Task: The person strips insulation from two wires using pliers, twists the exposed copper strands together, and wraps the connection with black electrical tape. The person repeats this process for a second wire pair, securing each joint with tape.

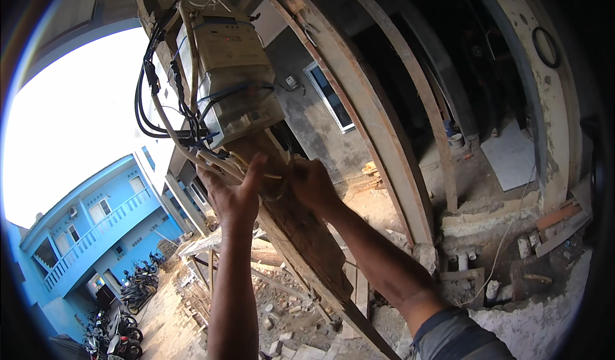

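A yellowed electricity meter box [238, 107] with a clear lower cover is fixed to a tilted wooden post [301, 235]. Black and pale cables [192, 143] hang along its left side and bend beneath it. Just under the box, my left hand [232, 193] is closed around a pale cable, its thumb pointing up. My right hand [314, 185] presses against the post's right side with curled fingers; what they pinch is hidden. Between the two hands shows a short yellow wire [273, 176].
Upright timber and concrete columns [378, 123] stand to the right, before a grey wall with a window [330, 97]. Rubble [282, 309] and planks cover the ground below. Parked motorcycles [122, 328] line a blue building [96, 219] at left. A person [483, 71] is dimly visible in the shade.
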